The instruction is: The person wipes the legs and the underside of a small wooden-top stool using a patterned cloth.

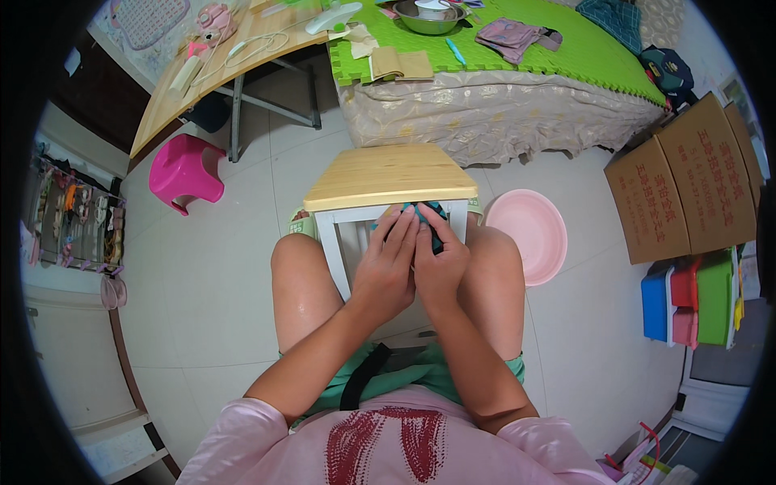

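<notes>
Both my hands meet at the near edge of a wooden-topped stool [391, 173] that stands between my knees. My left hand [387, 264] and my right hand [441, 257] are closed around a small teal and black item [438, 239], which looks like fabric. Their fingertips touch over it and hide most of it, so its exact kind cannot be told. The stool has a light wood top and white legs.
A pink plastic basin [533, 236] sits on the floor at right, near cardboard boxes [703, 182] and coloured storage bins [685, 300]. A magenta stool [185, 170] stands at left by a folding-leg table [267, 36]. Ahead is a bed with a green foam mat [515, 51].
</notes>
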`<state>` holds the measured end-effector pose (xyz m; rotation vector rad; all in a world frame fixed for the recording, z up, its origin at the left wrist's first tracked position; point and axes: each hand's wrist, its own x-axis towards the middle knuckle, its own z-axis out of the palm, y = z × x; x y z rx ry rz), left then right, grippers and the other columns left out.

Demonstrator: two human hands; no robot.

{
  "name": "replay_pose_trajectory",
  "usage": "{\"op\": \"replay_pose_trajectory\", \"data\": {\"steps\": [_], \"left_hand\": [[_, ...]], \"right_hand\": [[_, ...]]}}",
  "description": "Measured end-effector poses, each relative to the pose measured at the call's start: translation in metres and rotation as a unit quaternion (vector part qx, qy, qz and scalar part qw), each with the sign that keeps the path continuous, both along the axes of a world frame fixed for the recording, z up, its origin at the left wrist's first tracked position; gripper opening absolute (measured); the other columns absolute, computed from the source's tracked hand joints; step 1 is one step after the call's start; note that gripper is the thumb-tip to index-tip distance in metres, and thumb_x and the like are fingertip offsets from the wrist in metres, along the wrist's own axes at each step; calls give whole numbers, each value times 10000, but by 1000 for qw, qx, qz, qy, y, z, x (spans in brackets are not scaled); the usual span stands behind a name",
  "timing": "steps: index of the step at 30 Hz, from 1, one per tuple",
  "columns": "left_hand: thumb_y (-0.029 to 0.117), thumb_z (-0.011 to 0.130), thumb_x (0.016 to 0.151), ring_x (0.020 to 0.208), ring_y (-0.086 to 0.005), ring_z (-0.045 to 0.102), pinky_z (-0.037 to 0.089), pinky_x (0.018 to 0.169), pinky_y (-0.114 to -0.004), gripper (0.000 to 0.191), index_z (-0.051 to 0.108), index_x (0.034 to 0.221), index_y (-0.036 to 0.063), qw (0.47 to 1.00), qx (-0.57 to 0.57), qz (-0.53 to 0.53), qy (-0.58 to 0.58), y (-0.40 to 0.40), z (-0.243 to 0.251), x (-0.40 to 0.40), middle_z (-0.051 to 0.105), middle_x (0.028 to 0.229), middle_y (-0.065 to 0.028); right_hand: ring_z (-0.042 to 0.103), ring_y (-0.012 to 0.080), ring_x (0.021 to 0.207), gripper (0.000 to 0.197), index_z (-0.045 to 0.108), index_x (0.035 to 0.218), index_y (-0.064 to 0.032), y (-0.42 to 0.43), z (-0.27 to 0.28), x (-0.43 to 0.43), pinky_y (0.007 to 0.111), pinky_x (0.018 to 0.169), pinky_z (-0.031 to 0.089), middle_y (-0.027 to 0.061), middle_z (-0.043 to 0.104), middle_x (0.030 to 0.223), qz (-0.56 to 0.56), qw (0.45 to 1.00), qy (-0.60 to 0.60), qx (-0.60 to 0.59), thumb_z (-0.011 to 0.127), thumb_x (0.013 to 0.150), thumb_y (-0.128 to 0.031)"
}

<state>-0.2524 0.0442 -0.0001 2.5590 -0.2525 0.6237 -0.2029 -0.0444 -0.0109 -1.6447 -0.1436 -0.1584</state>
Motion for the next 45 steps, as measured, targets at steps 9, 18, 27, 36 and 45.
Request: {"op": "replay_pose_trajectory", "data": {"steps": [9,18,27,36,45], "left_hand": [[12,608,694,1318,-405,364,328,1099,-443,599,486,1262,-136,1000,17,-21,-1,-20,-1,14,440,1376,-239],[46,632,721,1328,-393,351,334,1088,-438,630,463,1312,-91,999,-9,-36,2,-49,-2,29,412,1410,-216],[-93,586,648,1142,-355,549,466,949,-423,485,614,1125,-3,984,-154,-79,-33,-34,-1,29,586,1225,-154],[-127,555,635,1070,-353,577,472,900,-408,374,652,964,22,988,-109,-4,-108,-6,6,31,629,1123,-147],[-92,572,641,1262,-386,429,336,1043,-468,567,543,1190,48,997,-39,37,-55,-8,0,31,474,1355,-172]], "right_hand": [[673,231,898,231,671,1087,-8,-18,1,10,316,817,515,159,699,983,-38,999,-33,-7,544,894,-25],[656,229,851,225,684,1062,-27,-42,-11,25,307,743,528,143,663,925,-80,997,-18,5,559,877,4],[652,239,837,208,646,1015,-9,-50,-17,31,309,749,517,143,658,911,-83,996,-8,38,663,810,-39],[572,292,891,272,611,918,-54,-51,-17,30,371,789,461,125,560,952,-127,981,-62,-133,784,722,-127],[563,324,927,268,580,867,-44,-41,-2,46,410,816,450,129,559,971,-110,982,92,-122,761,741,-195]]}}
